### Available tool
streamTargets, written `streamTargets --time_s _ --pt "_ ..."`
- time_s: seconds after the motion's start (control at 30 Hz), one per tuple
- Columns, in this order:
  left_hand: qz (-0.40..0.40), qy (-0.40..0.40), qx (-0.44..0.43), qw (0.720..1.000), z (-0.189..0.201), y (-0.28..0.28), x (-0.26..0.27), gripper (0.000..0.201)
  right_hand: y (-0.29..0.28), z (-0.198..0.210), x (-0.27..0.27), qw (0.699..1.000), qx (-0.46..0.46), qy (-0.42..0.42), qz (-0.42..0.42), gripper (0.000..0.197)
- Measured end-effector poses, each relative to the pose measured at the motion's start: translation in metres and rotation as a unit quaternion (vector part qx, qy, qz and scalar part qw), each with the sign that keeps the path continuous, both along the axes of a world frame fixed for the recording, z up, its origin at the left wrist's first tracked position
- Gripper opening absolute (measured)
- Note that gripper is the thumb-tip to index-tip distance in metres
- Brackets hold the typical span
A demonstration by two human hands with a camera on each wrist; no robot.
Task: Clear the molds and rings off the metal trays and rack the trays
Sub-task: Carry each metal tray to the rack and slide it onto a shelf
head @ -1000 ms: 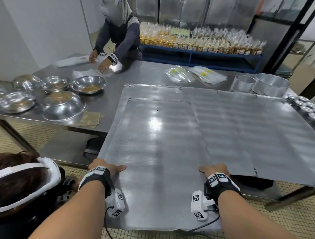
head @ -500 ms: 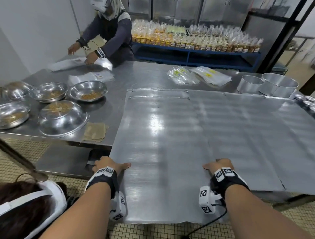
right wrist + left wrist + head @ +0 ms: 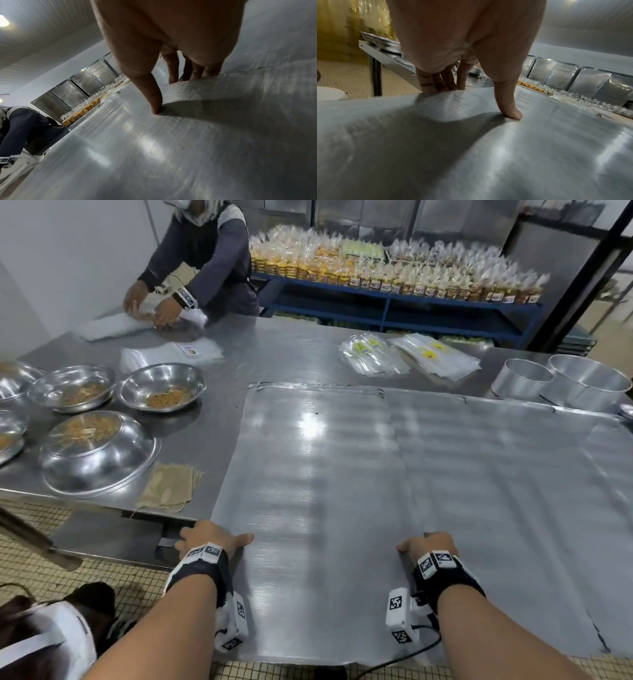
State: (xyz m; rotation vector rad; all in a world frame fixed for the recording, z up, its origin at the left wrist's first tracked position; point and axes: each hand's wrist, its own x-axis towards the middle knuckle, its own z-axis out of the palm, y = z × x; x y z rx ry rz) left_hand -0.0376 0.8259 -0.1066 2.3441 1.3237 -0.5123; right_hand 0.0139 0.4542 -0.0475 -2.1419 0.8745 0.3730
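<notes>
A large flat metal tray point(image 3: 308, 491) lies in front of me on the steel table point(image 3: 284, 354), its near end hanging over the table's edge. My left hand point(image 3: 209, 539) grips its left edge; in the left wrist view the thumb point(image 3: 510, 108) presses on top and the fingers point(image 3: 436, 81) curl over the rim. My right hand point(image 3: 428, 544) grips the right edge the same way, thumb point(image 3: 152, 97) on top of the tray point(image 3: 188, 148). Another tray point(image 3: 513, 491) lies partly beneath, to the right. Two round metal rings point(image 3: 520, 378) stand at the far right, with a small mold point(image 3: 627, 409) beside them.
Steel bowls point(image 3: 162, 390) and an upturned bowl point(image 3: 97, 453) crowd the table's left, near brown paper point(image 3: 168, 486). Plastic bags point(image 3: 373, 357) lie beyond the trays. Another person point(image 3: 205, 258) works at the far corner. Someone's head point(image 3: 44, 642) is low at my left.
Both hands have pushed the top tray forward over the tray beneath, so their far edges now nearly line up. The grips have not changed.
</notes>
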Motion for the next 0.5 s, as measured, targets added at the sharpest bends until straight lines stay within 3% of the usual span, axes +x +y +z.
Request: streamTargets --time_s 0.23,0.33,0.43,0.5 --pt "-0.004 0.017 -0.011 1.000 -0.018 0.003 0.020 0.117 0.006 0.002 0.021 1.000 -0.021 0.017 0.001 0.023" --pt "0.005 0.009 -0.006 1.000 -0.004 -0.004 0.016 0.114 0.010 0.000 0.021 0.998 -0.041 0.037 0.024 0.014" --pt "0.022 -0.006 -0.008 1.000 0.005 -0.011 0.012 0.107 0.012 -0.014 0.025 0.994 -0.086 0.045 0.051 0.040" --pt "0.033 -0.017 -0.023 0.999 0.008 -0.012 0.011 0.107 0.012 -0.025 0.030 0.992 -0.122 0.043 0.011 0.052"
